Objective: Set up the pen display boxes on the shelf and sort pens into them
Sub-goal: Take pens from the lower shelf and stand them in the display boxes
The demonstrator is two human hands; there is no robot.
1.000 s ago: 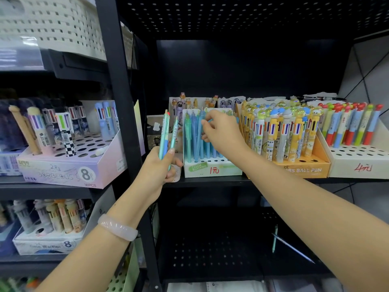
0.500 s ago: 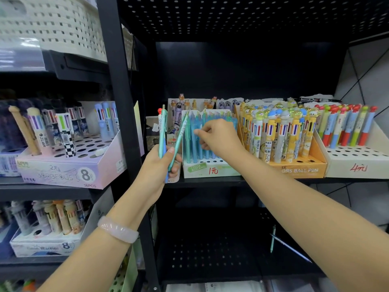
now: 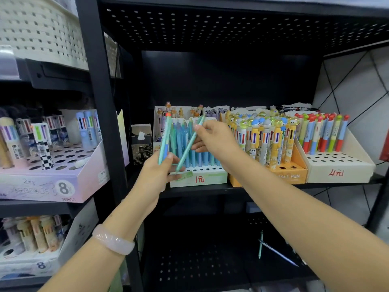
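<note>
Head view: boxes [image 3: 197, 178] stand shelved; left hand [image 3: 155, 173] grips spare pens [image 3: 163, 142], right hand [image 3: 212, 140] pinches one pen [image 3: 190, 144], unslotted.

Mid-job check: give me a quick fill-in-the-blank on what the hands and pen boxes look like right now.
1. The left hand grips a bunch of teal pens, and the wrist wears a pale ____.
2. The right hand pinches a slanted teal pen in front of the white box marked with the numeral ____.
3. The box just right of that one is coloured ____.
4. On the lower shelf lie ____ loose pens.

Missing words: bracelet; 1; orange; two
</note>
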